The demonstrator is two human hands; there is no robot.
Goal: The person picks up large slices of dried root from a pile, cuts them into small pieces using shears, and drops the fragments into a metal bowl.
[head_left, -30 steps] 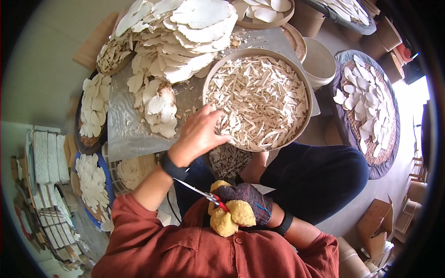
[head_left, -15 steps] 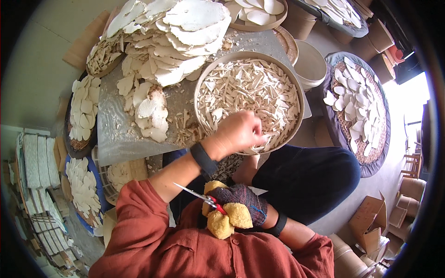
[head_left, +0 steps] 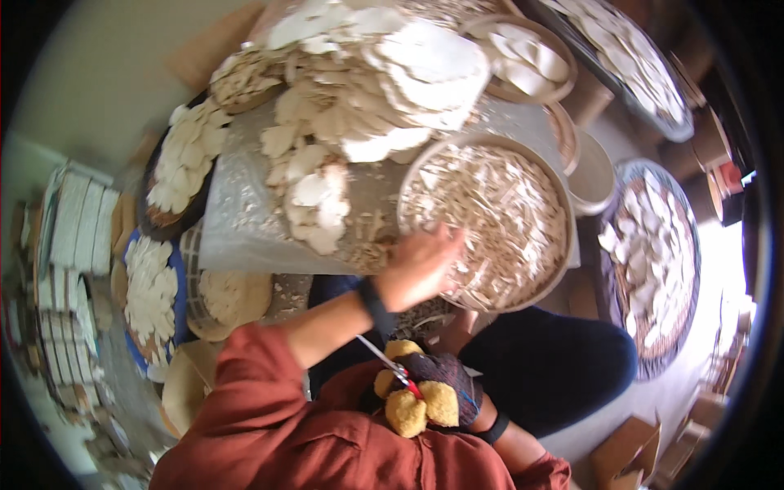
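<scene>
My left hand (head_left: 423,265) is bare, with a dark wristband. It hangs over the near left rim of a round tray (head_left: 531,304), its fingers partly bent and apart; no piece shows between them, though motion blurs them. Thin pale strips (head_left: 498,212) fill the tray. Close to my body, my right hand (head_left: 441,384) wears a dark knit glove with thick, fuzzy yellow finger covers. It is closed on scissors (head_left: 396,369) with red handles, the blades pointing up and left. Part of the handles is hidden by the fingers.
A tall stack of flat, pale, ragged sheets (head_left: 384,73) stands on the grey table (head_left: 237,245), with loose scraps beside it. Round trays of pale slices (head_left: 649,253) stand right and left. A white bucket (head_left: 590,175) is right of the strip tray. My knee (head_left: 555,367) is below it.
The view has shifted, so the table and trays sit farther right and lower. My left hand has drawn back from over the strips to the tray's left rim, its fingers loosened. The right hand still holds the scissors.
</scene>
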